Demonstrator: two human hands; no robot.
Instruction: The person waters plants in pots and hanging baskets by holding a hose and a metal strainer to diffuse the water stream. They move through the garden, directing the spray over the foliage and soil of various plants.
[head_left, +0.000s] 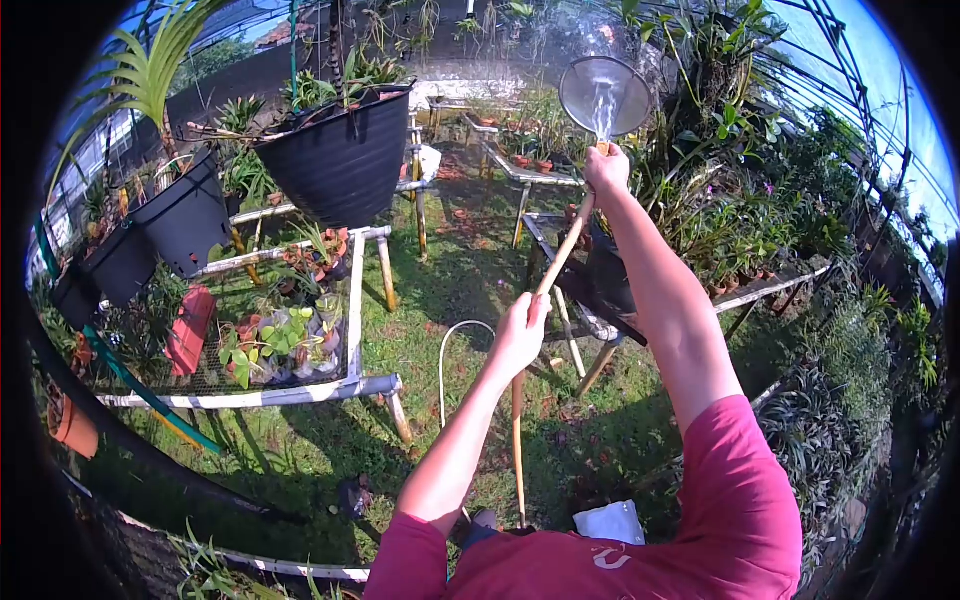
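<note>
Ahead of me, my right hand [607,168] is closed around the front end of a tan garden hose [563,252]. Just beyond it is a round mesh strainer [605,97], with water running from the hose end against its mesh and spraying past. Whether the same fingers also grip the strainer's handle is hidden. Lower down and to the left, my left hand [520,335] wraps round the hose. From there the hose hangs down to the grass and loops behind my left forearm.
Large black pots [345,155] hang at left above a mesh-topped bench [250,395] with potted plants and a red planter [190,330]. Dense orchids and foliage [740,190] fill the right side, over another bench [775,290]. Grass [440,280] runs between the benches.
</note>
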